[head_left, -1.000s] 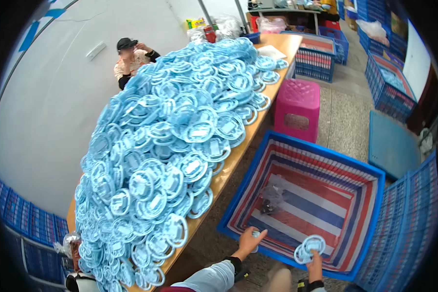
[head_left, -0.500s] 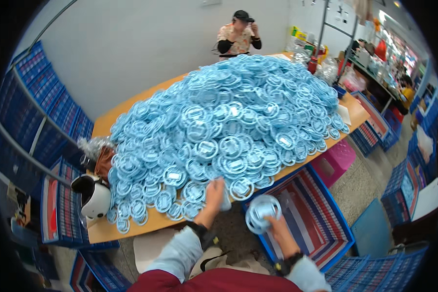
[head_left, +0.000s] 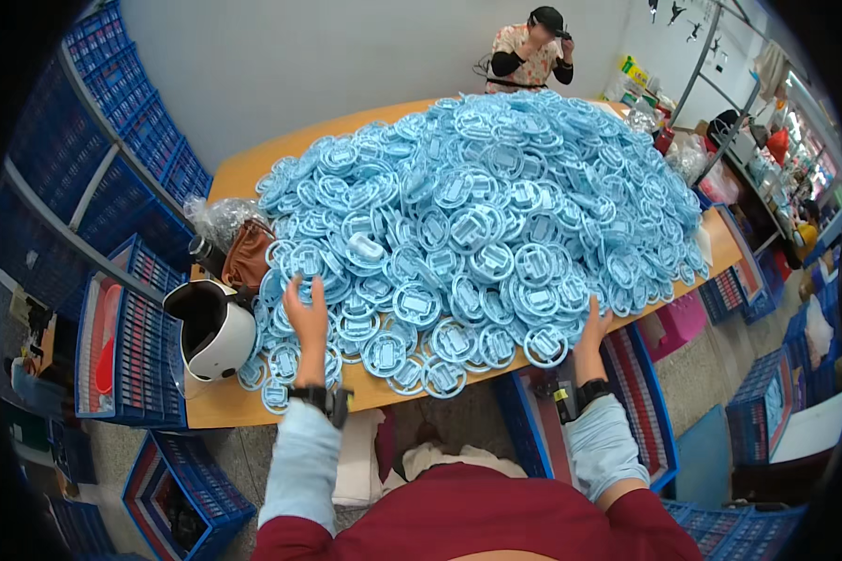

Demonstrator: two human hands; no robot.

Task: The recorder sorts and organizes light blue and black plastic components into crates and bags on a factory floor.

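Note:
A big heap of light-blue round plastic pieces point(head_left: 458, 224), ring-shaped with a rectangular middle, covers most of the wooden table point(head_left: 239, 407). My left hand point(head_left: 307, 313) is raised at the heap's near left side, its fingers spread and nothing in them. At the near right edge, my right hand point(head_left: 590, 329) is held beside the outermost pieces, also with fingers apart and empty. Both wrists carry dark bands. Whether the fingertips touch any pieces, I cannot tell.
A white helmet point(head_left: 231, 337) and a brown leather bag point(head_left: 248, 254) sit left of the heap. Below the table's right edge stands a blue crate point(head_left: 666, 439) with a striped lining. Another person point(head_left: 530, 56) stands behind the table. Stacked blue crates point(head_left: 136, 103) fill the left.
My hands have moved apart, the left toward the heap's left side and the right up to its right edge. The light-blue piece has left my right hand. The view has shifted too.

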